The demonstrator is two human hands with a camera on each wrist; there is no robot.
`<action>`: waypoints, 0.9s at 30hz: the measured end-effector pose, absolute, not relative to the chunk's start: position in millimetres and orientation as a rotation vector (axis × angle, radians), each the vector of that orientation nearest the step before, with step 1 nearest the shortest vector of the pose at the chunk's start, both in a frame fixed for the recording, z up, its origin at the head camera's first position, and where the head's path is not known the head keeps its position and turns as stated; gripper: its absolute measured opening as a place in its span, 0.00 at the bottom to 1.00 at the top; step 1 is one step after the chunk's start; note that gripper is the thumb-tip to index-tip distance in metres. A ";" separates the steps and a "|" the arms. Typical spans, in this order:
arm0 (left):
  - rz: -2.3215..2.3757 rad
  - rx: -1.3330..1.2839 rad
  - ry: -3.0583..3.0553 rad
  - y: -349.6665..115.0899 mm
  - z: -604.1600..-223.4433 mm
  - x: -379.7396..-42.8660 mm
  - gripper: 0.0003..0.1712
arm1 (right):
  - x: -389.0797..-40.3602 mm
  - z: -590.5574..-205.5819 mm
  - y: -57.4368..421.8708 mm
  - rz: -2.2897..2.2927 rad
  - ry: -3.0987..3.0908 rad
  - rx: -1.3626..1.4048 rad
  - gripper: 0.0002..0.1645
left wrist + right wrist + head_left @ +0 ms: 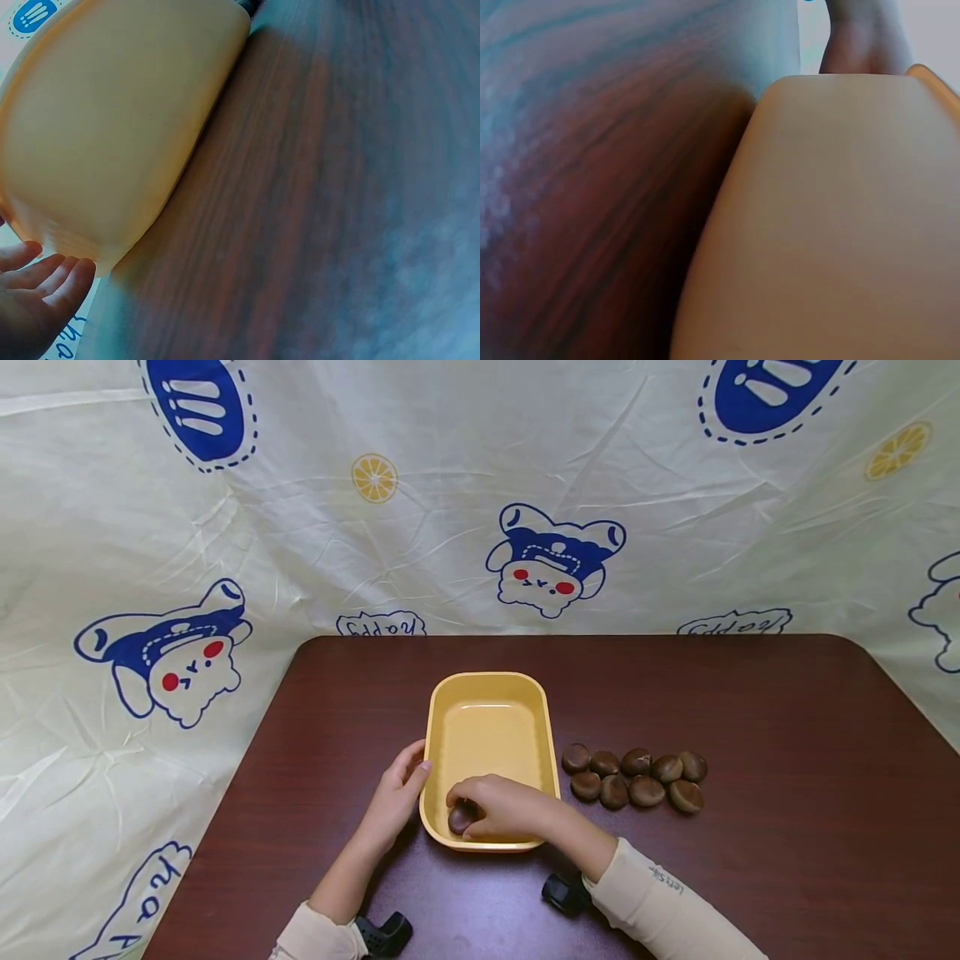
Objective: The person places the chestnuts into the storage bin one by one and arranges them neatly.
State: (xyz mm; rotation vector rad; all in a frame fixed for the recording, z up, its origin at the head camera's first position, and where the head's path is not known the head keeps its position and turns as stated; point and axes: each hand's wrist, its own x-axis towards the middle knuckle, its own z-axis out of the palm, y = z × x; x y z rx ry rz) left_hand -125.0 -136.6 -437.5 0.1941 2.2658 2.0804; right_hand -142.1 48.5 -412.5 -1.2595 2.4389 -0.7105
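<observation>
A yellow rectangular tray (pixel 491 693) sits on the table, its outer wall (pixel 127 112) filling much of the left wrist view. My left hand (pixel 393 797) is at the tray's left side, its loosely extended fingers touching the outside near the rim. Reaching over the right side, my right hand (pixel 498 806) pinches a glossy brown chestnut (pixel 462 817) low in the tray's near left corner. In the right wrist view the tray wall (pixel 840 225) hides the right fingers and the chestnut.
Several chestnuts (pixel 647 791) lie in two rows on the dark brown table (pixel 787 860), just right of the tray. Behind the table hangs a white printed cloth (pixel 435 552). Black wrist devices (pixel 564 894) hang under both forearms near the table's front.
</observation>
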 end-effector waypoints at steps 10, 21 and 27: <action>2.078 0.187 2.262 -136.4 -436.9 -124.6 0.24 | -145.0 -402.0 55.4 -0.882 2.420 -1.262 0.19; 2.083 0.191 2.260 -136.4 -437.3 -124.4 0.23 | -144.0 -380.9 81.7 -1.138 2.449 -1.271 0.23; 2.087 0.190 2.266 -136.6 -438.0 -124.6 0.23 | -140.3 -369.2 109.3 -1.202 2.530 -1.213 0.24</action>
